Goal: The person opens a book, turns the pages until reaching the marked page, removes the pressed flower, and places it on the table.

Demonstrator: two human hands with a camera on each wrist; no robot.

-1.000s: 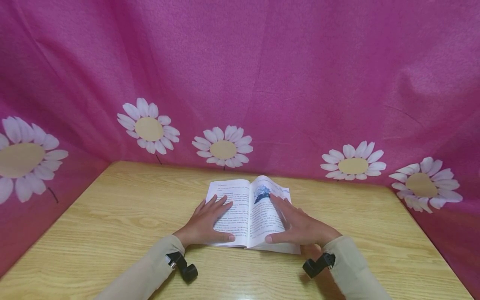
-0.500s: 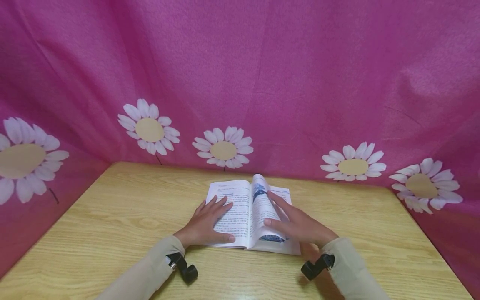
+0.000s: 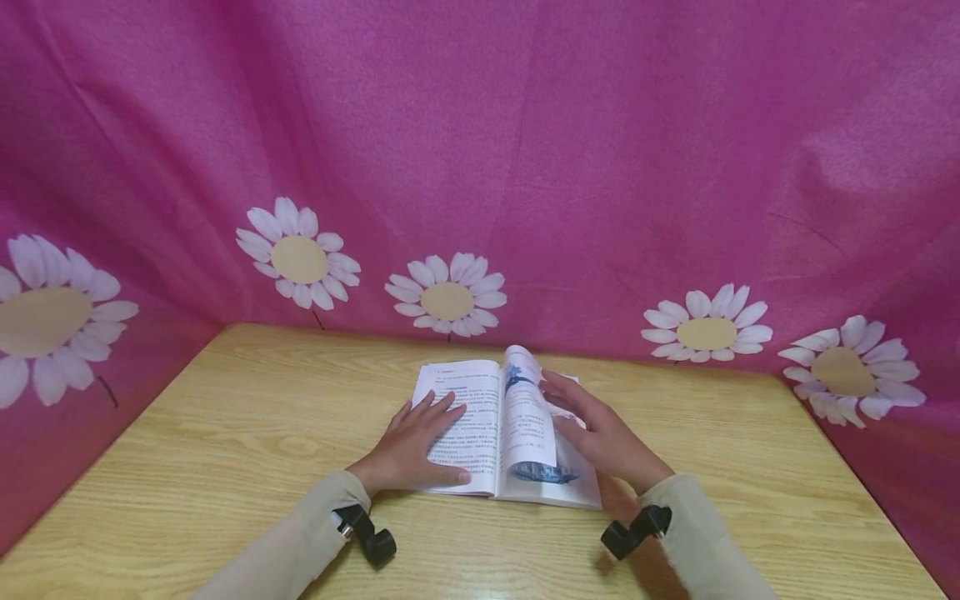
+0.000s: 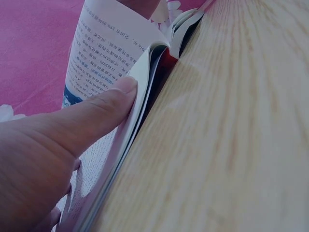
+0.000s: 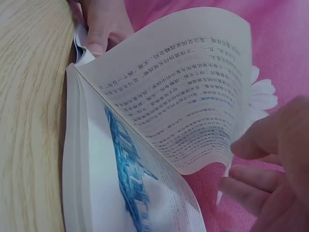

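An open book with printed text lies on the wooden table. My left hand rests spread over its left page, the thumb along the lower edge in the left wrist view. A single page from the right side stands raised and curled, with a blue picture near its top. My right hand pinches the outer edge of this page, thumb on one side and fingers on the other. Beneath it shows another page with a blue illustration.
A pink cloth printed with white daisies surrounds the table at the back and sides. Black camera mounts sit on both wrists over light sleeves.
My right hand has lifted the right-hand page and drawn it up toward the spine, uncovering the blue illustration below. The left hand has stayed in place.
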